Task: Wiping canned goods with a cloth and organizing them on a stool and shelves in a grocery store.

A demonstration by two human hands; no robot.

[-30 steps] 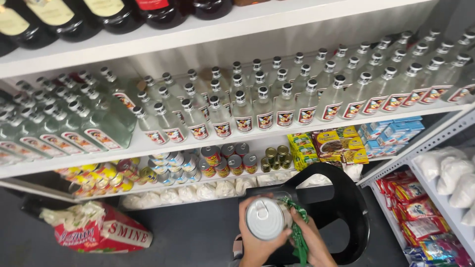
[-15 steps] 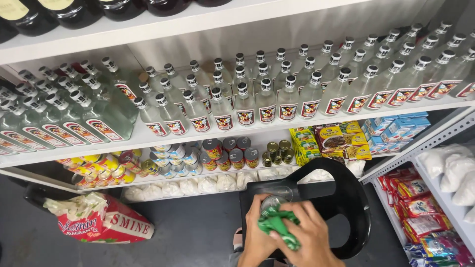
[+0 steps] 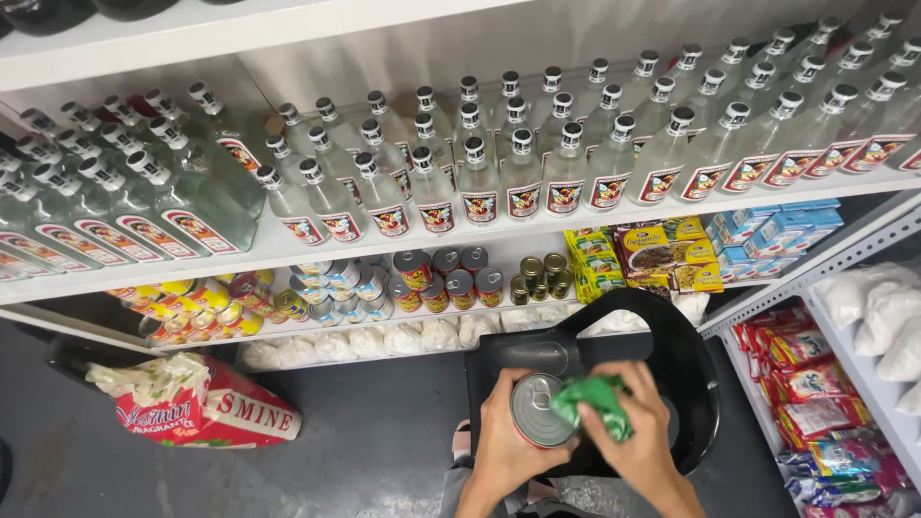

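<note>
My left hand (image 3: 501, 443) grips a metal tin can (image 3: 539, 410), its silver lid turned up toward me. A crumpled green cloth (image 3: 595, 402) is bunched in my right hand (image 3: 641, 434) and pressed against the right side of the can's lid. Both hands are held over a black plastic chair (image 3: 686, 364) that stands in front of the shelves.
White shelves (image 3: 288, 251) carry rows of clear glass bottles (image 3: 523, 173), with tins (image 3: 451, 273) and yellow packets (image 3: 595, 259) one level down. A red and white rice sack (image 3: 206, 408) lies on the grey floor at left. Snack bags (image 3: 815, 384) fill the right rack.
The view dropped a little and moved closer. The green cloth covered the can's top half a second ago; now it sits at the lid's right side and the lid shows again.
</note>
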